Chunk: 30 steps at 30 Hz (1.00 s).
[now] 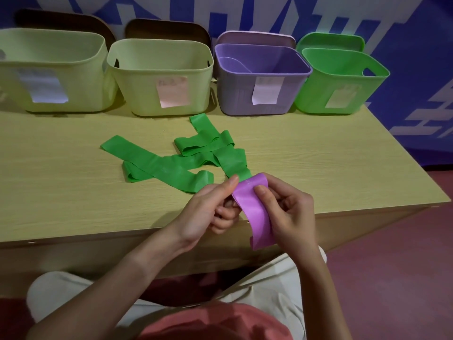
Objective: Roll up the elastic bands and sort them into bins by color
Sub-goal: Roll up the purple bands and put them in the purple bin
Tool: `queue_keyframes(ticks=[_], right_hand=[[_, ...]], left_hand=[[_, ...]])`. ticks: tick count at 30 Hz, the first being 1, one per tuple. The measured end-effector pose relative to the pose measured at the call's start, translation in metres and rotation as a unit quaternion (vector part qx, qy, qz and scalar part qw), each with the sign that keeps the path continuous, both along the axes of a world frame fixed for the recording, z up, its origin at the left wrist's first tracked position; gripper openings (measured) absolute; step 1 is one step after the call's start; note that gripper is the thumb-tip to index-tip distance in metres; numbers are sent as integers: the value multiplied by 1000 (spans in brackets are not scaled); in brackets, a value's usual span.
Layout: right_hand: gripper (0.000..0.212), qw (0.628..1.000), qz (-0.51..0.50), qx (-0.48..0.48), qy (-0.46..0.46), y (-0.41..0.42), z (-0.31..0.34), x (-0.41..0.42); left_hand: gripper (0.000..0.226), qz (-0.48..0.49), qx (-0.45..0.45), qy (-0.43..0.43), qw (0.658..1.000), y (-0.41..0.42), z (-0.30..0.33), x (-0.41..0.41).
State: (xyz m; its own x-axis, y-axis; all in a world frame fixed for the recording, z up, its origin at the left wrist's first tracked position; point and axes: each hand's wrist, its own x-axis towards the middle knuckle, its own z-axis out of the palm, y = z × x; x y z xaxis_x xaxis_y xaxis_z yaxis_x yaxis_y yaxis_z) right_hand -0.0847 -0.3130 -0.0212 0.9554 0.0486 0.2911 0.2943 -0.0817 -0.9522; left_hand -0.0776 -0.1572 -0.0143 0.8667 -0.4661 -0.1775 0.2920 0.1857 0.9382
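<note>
Four plastic bins: two pale yellow-green [51, 69] [160, 77], one purple [262, 79], one bright green [340, 82], four paper labels [172, 92], one purple elastic band [257, 212], tangled green elastic bands [171, 165], number unclear

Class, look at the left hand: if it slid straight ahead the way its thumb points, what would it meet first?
Probably the green band on the table, just past the thumb of the left hand, which already pinches the purple band. Depth is hard to judge from one view.
</note>
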Motion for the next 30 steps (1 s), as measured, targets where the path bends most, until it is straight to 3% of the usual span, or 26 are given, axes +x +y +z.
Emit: queue_keyframes(ticks=[6, 10, 12, 15, 18, 22, 25, 27, 30], right_hand=[[16, 999, -6, 9, 41, 1, -3, 1], [18, 998, -10, 10, 53, 4, -3, 5], [14, 998, -4, 10, 59, 6, -3, 6], [22, 997, 25, 38, 68, 6, -1, 4], [29, 995, 51, 48, 65, 2, -2, 5], [33, 999, 25, 15, 32, -4, -4, 11], [28, 999, 28, 33, 21, -2, -3, 11], [27, 998, 22, 51, 30, 1, -3, 11], [20, 997, 4, 61, 46, 3, -5, 12]], left_hand=[[60, 73, 192, -203, 957, 0, -11, -2], [40, 84, 328, -315, 887, 6, -18, -1], [33, 100, 339, -335, 873, 4, -19, -2], [31, 136, 294, -312, 893, 1, -20, -3], [44, 143, 236, -256, 926, 1, -17, 0], [39, 82, 45, -122, 988, -1, -10, -3], [37, 45, -87, -36, 995, -2, -7, -4], [43, 27, -111, -8, 993, -3, -9, -2], [52, 18, -73, -5, 997, -4, -10, 1]])
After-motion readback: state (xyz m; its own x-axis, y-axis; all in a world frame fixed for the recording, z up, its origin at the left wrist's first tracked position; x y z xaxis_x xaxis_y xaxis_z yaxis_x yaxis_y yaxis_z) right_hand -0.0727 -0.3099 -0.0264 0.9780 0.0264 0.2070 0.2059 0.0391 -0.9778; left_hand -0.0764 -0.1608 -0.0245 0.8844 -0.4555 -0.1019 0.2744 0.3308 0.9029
